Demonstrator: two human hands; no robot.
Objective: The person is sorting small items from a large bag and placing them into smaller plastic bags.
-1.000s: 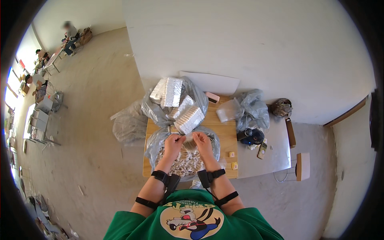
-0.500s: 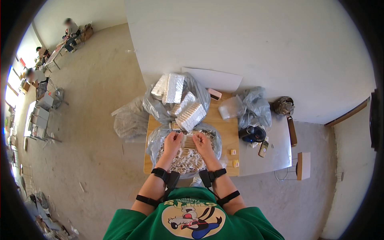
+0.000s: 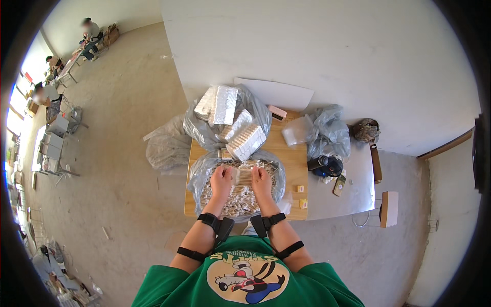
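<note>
Over a grey plastic bag (image 3: 193, 187) full of loose cotton swabs (image 3: 238, 202), I hold a flat row of wooden-stick cotton swabs (image 3: 244, 177) level between both hands. My left hand (image 3: 221, 181) is closed on the row's left end, and my right hand (image 3: 261, 182) pinches its right end. The fingertips are partly hidden behind the row. Just beyond sits another grey bag (image 3: 197, 134) holding several white wrapped packs (image 3: 246, 141). Both bags rest on a wooden table (image 3: 296, 166).
Two small yellow-and-white boxes (image 3: 303, 203) lie at the table's right. A metal table (image 3: 353, 197) adjoins it, carrying a dark bottle (image 3: 318, 162), a small fan (image 3: 333, 166), a phone (image 3: 339, 185) and plastic bags (image 3: 330, 130). Other people sit at tables far left. A white wall (image 3: 327, 56) stands behind.
My hands have drawn slightly nearer to me and the row of swabs between them shows more fully. The view has shifted a little.
</note>
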